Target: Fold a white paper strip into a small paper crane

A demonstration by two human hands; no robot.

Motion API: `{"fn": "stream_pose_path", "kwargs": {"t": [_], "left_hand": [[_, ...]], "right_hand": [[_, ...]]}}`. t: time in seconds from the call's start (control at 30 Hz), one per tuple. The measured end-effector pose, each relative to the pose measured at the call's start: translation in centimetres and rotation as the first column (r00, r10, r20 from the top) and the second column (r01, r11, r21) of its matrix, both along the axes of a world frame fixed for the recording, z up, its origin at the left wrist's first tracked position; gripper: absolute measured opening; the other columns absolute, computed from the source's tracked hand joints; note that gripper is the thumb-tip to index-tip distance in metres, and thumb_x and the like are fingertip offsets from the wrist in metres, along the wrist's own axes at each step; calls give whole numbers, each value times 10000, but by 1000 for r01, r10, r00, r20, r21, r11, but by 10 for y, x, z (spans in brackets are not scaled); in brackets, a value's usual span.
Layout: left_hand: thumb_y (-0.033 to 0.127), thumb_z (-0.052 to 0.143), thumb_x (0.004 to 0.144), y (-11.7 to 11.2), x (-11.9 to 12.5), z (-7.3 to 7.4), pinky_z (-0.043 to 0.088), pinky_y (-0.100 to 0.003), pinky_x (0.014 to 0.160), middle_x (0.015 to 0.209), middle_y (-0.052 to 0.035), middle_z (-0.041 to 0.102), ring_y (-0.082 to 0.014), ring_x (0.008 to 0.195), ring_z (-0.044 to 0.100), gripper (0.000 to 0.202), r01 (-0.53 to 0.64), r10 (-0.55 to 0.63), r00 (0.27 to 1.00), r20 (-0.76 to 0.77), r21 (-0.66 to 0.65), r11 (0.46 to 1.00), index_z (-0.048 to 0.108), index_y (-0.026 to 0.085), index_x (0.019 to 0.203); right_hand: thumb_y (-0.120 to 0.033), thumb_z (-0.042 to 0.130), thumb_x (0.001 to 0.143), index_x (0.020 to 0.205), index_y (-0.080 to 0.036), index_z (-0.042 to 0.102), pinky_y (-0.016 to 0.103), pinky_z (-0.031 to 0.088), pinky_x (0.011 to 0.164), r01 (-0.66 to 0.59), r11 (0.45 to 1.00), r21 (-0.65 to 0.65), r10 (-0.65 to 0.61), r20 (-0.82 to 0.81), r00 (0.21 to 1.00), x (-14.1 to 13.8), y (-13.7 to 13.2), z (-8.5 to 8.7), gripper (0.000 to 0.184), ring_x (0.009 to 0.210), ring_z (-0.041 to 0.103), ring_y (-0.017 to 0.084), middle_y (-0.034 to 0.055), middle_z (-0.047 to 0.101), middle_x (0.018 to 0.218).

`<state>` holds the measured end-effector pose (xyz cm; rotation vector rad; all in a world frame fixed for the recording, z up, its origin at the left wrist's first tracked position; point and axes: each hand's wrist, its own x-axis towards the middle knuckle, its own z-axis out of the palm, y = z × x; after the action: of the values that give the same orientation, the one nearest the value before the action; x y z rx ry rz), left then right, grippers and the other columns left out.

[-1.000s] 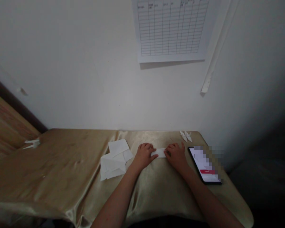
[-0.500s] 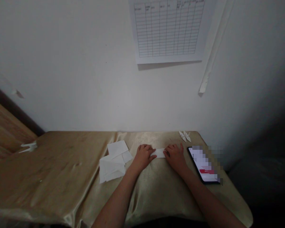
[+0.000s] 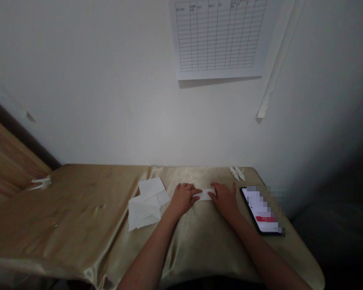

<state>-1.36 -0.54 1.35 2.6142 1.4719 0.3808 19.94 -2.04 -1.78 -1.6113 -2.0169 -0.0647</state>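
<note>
A narrow folded strip of white paper (image 3: pixel 205 195) lies on the satin-covered table, and both hands hold it from either end. My left hand (image 3: pixel 184 199) grips its left end, with the fingers curled over the paper. My right hand (image 3: pixel 225 200) presses on its right end, and that hand's fingertips hide part of the strip. To the left of my left hand lies a loose stack of white paper sheets (image 3: pixel 147 205). Two small folded paper cranes (image 3: pixel 237 173) sit beyond my right hand.
A smartphone (image 3: pixel 261 211) with a partly blurred screen lies right of my right hand. A gold satin cloth (image 3: pixel 78 209) covers the table, with another paper crane (image 3: pixel 41 183) at its left edge. A gridded chart (image 3: pixel 219 36) hangs on the wall behind.
The head view shifts slightly between frames. Both hands stay on the paper strip, with no clear change in their hold.
</note>
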Motion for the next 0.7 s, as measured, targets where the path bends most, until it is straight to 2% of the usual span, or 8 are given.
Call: {"fn": "stream_pose_path", "kwargs": {"t": [0.1, 0.23, 0.37, 0.47, 0.57, 0.7], "left_hand": [[379, 615, 967, 0, 0, -1, 363, -451, 1083, 1193, -28, 683, -244, 1162, 560, 275, 0, 1, 1000, 9, -3, 1000, 721, 387, 1221], [412, 661, 935, 0, -1, -3, 354, -463, 1101, 1225, -35, 670, -252, 1194, 550, 292, -8, 8, 1000, 8, -15, 1000, 726, 383, 1218], [435, 684, 916, 0, -1, -3, 329, -490, 1130, 1217, -40, 670, -251, 1191, 558, 316, 3, -3, 1000, 19, -22, 1000, 724, 376, 1223], [426, 684, 918, 1, 0, -2, 278, -547, 1161, 1221, -37, 670, -260, 1212, 548, 303, -5, 6, 1000, 22, -35, 999, 724, 383, 1216], [421, 694, 912, 1, 0, -1, 216, -606, 1181, 1212, -36, 674, -275, 1244, 522, 296, -9, 9, 1000, 24, -34, 999, 727, 387, 1205], [442, 690, 909, -2, 1, 0, 219, -624, 1173, 1178, -49, 683, -284, 1229, 518, 303, 3, -2, 1000, 23, -25, 1000, 736, 363, 1198]], "right_hand": [[-443, 531, 972, 1230, -208, 605, 718, 53, 1167, -14, 1000, -6, 14, 1, 1000, 4, -1, 0, 357, 1122, 638, 298, 103, 708, 1184], [-509, 647, 887, 1018, -234, 664, 717, 22, 1163, -55, 994, -93, 58, 34, 998, 14, -3, 10, 306, 1121, 615, 301, 66, 712, 1094], [-460, 660, 886, 989, -261, 703, 692, -17, 1170, -83, 986, -145, 88, 24, 996, 22, -5, 21, 228, 1162, 579, 291, 51, 712, 1099], [-434, 650, 896, 1011, -277, 728, 692, -40, 1168, -101, 981, -167, 104, 11, 994, 23, -6, 25, 210, 1183, 562, 292, 53, 714, 1111], [-406, 637, 911, 1045, -287, 739, 696, -54, 1169, -116, 977, -177, 118, -2, 993, 21, -8, 27, 206, 1195, 561, 289, 52, 715, 1123], [-366, 628, 915, 1085, -297, 749, 697, -47, 1177, -111, 979, -173, 111, -8, 994, 17, -9, 24, 219, 1239, 545, 290, 66, 697, 1198]]}}
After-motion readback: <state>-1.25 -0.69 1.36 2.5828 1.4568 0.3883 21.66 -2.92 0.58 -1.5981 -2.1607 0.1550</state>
